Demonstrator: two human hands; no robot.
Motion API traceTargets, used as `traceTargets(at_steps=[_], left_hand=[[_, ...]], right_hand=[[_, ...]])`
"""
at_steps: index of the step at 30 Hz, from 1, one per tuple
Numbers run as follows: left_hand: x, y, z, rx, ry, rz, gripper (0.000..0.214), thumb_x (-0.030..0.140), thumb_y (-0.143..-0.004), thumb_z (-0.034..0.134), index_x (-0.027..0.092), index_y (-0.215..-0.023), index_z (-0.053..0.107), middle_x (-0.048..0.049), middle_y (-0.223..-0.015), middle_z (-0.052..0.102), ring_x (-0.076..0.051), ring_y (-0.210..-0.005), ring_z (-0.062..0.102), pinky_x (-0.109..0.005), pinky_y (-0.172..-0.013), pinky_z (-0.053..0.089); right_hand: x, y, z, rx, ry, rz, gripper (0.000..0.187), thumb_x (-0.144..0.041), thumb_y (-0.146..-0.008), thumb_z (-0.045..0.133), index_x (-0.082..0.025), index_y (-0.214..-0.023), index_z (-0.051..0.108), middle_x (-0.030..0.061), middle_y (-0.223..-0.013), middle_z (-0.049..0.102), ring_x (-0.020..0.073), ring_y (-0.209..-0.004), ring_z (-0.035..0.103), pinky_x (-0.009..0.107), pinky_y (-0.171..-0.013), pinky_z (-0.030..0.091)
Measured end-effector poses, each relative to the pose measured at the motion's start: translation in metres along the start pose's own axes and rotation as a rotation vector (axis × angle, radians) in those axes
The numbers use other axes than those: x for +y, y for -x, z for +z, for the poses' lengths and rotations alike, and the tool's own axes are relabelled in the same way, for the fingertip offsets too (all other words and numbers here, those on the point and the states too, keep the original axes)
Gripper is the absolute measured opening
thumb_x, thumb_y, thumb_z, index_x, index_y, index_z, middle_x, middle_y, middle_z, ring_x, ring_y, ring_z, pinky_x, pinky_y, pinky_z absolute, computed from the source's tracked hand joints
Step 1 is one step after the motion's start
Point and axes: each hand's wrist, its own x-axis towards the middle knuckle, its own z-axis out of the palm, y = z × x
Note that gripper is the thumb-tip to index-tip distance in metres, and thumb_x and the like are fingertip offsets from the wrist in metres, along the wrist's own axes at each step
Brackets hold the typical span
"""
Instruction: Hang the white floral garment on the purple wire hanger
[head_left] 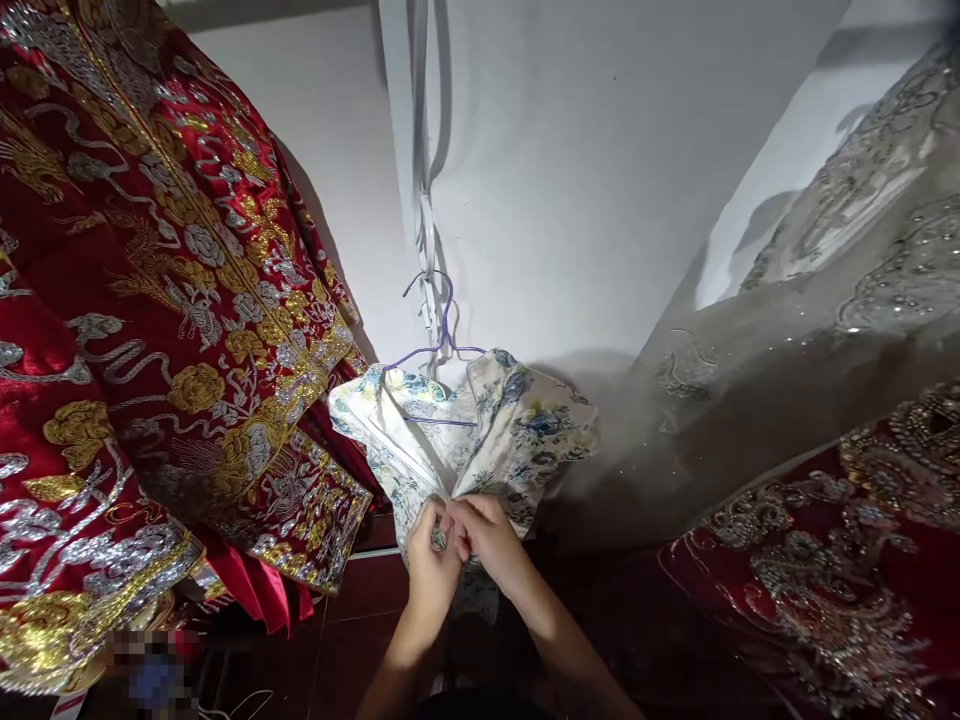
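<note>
A white dress with a blue, green and yellow floral print (517, 420) hangs in front of me on a purple wire hanger (447, 325). Its V-shaped front opening narrows down to where both hands meet. My left hand (435, 550) is closed, gripping the left side of the dress front. Right beside it, my right hand (484, 530) pinches the fabric at the bottom of the neckline. The two hands touch, and a small bunch of printed cloth shows between the left fingers. Whether a fastening is between the fingertips is hidden.
On the left hangs a red garment with gold and silver embroidery (195, 300). A sheer beaded white gown (885, 240) and a dark red beaded garment (840, 560) are on the right. A white strap (426, 220) runs down the pale wall (570, 180) behind the hanger.
</note>
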Motion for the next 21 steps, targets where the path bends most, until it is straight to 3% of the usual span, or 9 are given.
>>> traceTargets(at_steps=[4, 8, 11, 13, 17, 18, 21], left_hand=[[0.007, -0.006, 0.001, -0.131, -0.024, 0.082, 0.017, 0.022, -0.091, 0.049, 0.022, -0.075, 0.043, -0.0021, -0.076, 0.051, -0.019, -0.074, 0.050, -0.029, -0.070, 0.040], [0.022, -0.009, 0.013, -0.366, -0.159, 0.184, 0.014, 0.015, -0.088, 0.047, 0.022, -0.076, 0.047, -0.0034, -0.077, 0.053, -0.020, -0.075, 0.053, -0.029, -0.067, 0.038], [0.040, -0.023, 0.013, -0.471, -0.186, 0.219, 0.013, 0.010, -0.083, 0.051, 0.022, -0.078, 0.054, -0.0038, -0.080, 0.058, -0.020, -0.075, 0.055, -0.029, -0.067, 0.039], [0.056, -0.040, 0.002, -0.425, -0.099, 0.223, 0.010, 0.013, -0.085, 0.055, 0.022, -0.085, 0.060, -0.0038, -0.083, 0.061, -0.019, -0.076, 0.057, -0.028, -0.069, 0.042], [0.098, -0.080, -0.035, -0.045, 0.123, 0.322, 0.029, 0.023, -0.093, 0.057, 0.024, -0.122, 0.059, -0.0031, -0.087, 0.064, -0.018, -0.081, 0.061, -0.029, -0.078, 0.045], [0.108, -0.090, -0.043, 0.004, 0.144, 0.352, 0.035, 0.025, -0.093, 0.057, 0.025, -0.128, 0.057, -0.0029, -0.088, 0.065, -0.018, -0.080, 0.060, -0.028, -0.078, 0.045], [0.135, -0.115, -0.055, -0.004, 0.045, 0.422, 0.021, 0.030, -0.093, 0.059, 0.024, -0.111, 0.069, -0.0031, -0.088, 0.066, -0.017, -0.077, 0.058, -0.027, -0.075, 0.043]], right_hand=[[-0.059, -0.021, -0.006, 0.085, 0.035, -0.204, 0.036, -0.041, -0.090, 0.056, -0.018, -0.063, 0.063, -0.0036, -0.045, 0.048, 0.0092, -0.042, 0.039, 0.027, -0.052, 0.037], [-0.129, -0.045, -0.009, 0.117, -0.027, -0.299, 0.031, -0.039, -0.087, 0.057, -0.017, -0.066, 0.064, -0.0052, -0.045, 0.044, 0.0073, -0.041, 0.035, 0.024, -0.047, 0.031], [-0.147, -0.048, -0.009, 0.160, -0.016, -0.381, 0.031, -0.039, -0.089, 0.054, -0.016, -0.069, 0.065, -0.0047, -0.043, 0.045, 0.0073, -0.040, 0.035, 0.024, -0.044, 0.027], [-0.143, -0.044, -0.009, 0.153, -0.001, -0.402, 0.032, -0.039, -0.089, 0.053, -0.016, -0.070, 0.063, -0.0041, -0.043, 0.046, 0.0077, -0.040, 0.037, 0.023, -0.044, 0.027], [-0.131, -0.033, -0.009, 0.117, 0.060, -0.380, 0.030, -0.037, -0.090, 0.051, -0.017, -0.070, 0.062, -0.0043, -0.043, 0.047, 0.0082, -0.041, 0.038, 0.023, -0.045, 0.026], [-0.130, -0.032, -0.009, 0.111, 0.081, -0.387, 0.030, -0.036, -0.090, 0.051, -0.017, -0.069, 0.061, -0.0044, -0.043, 0.047, 0.0082, -0.041, 0.038, 0.023, -0.046, 0.027], [-0.130, -0.035, -0.005, 0.097, 0.127, -0.425, 0.030, -0.035, -0.090, 0.051, -0.018, -0.068, 0.060, -0.0051, -0.044, 0.045, 0.0086, -0.042, 0.038, 0.024, -0.047, 0.028]])
